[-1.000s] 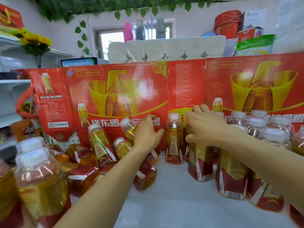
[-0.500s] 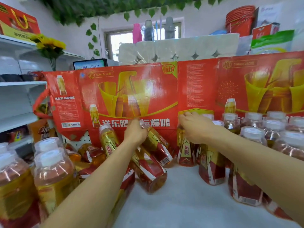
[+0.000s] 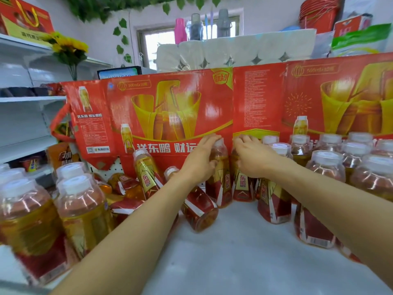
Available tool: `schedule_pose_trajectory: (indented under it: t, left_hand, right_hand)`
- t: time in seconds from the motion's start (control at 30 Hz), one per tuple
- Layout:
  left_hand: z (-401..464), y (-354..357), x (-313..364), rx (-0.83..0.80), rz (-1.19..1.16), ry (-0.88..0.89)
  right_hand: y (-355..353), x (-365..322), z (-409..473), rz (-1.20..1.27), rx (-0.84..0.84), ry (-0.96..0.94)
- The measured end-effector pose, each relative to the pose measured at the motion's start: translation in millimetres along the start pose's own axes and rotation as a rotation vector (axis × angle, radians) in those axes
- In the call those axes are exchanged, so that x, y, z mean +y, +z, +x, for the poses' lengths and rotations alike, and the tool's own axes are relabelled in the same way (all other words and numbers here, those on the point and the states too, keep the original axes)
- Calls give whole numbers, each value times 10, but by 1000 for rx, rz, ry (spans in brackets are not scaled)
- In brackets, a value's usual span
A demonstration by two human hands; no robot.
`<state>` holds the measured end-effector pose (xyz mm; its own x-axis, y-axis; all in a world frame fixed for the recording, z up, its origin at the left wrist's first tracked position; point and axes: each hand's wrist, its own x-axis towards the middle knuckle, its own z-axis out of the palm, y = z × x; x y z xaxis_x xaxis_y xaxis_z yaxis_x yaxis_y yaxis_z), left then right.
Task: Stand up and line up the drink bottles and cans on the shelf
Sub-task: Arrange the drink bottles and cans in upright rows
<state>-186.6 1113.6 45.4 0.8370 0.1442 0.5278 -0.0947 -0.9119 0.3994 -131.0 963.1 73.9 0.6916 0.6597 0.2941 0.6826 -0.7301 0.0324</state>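
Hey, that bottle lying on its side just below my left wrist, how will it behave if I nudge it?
The lying bottle looks round-bodied, so it will probably roll on the smooth white shelf. It seems nearly full of amber drink, so likely heavy for its size. Its glossy label may be slippery.

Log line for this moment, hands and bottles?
left hand: grips upright bottle | right hand: grips neighbouring bottle | fallen bottles: left side, not yet stood

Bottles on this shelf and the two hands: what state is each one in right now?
Left hand: grips the upright bottle by its top.
Upright bottle: standing against the red carton.
Right hand: holds the neighbouring bottle, upright.
Fallen bottle: lying on the shelf.
Leaning bottle: tilted.
Right group of bottles: upright, capped.
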Motion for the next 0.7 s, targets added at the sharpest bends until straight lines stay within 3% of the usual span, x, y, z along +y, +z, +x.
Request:
schedule_pose_trajectory:
  t: [0.07,0.2,0.27,0.53,0.7]
  left_hand:
    - [-109,-51,12,-16,18,-24]
    - [-439,-200,-34,17,31,-75]
    - [-647,-297,-90,67,18,-114]
    - [-1394,-573,-125,241,181,-51]
    - [-1675,-722,-104,247,330,-15]
  right_hand:
    - [31,-66,-44,64,48,2]
    - [183,-427,-232,262,331,-86]
    - [309,-660,-326,316,371,-109]
    - [777,-1111,-350,273,-61,-47]
    - [879,-1144,-386,291,-56,58]
